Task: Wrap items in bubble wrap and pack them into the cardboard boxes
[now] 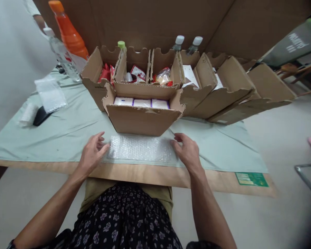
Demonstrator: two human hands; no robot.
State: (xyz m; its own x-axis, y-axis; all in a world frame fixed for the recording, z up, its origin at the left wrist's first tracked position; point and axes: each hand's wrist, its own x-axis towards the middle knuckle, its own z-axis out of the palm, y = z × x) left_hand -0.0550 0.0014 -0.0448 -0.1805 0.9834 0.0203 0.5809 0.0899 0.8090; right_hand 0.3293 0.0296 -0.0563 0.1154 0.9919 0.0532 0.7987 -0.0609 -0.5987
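Note:
A sheet of bubble wrap (141, 148) lies flat on the pale green cloth (62, 131) near the table's front edge. My left hand (92, 154) rests at its left end, fingers loosely spread and touching the wrap. My right hand (186, 150) sits at its right end, fingers curled down onto the edge. Just behind the wrap stands an open cardboard box (142, 116) holding three white packs with purple trim (141, 102).
Behind it are several cardboard compartments (134, 69) with snack packets, and empty folded boxes (230, 93) to the right. An orange bottle (69, 34) and clear bottles (59, 52) stand at the back left, near more bubble wrap (50, 93) and a roll (28, 114).

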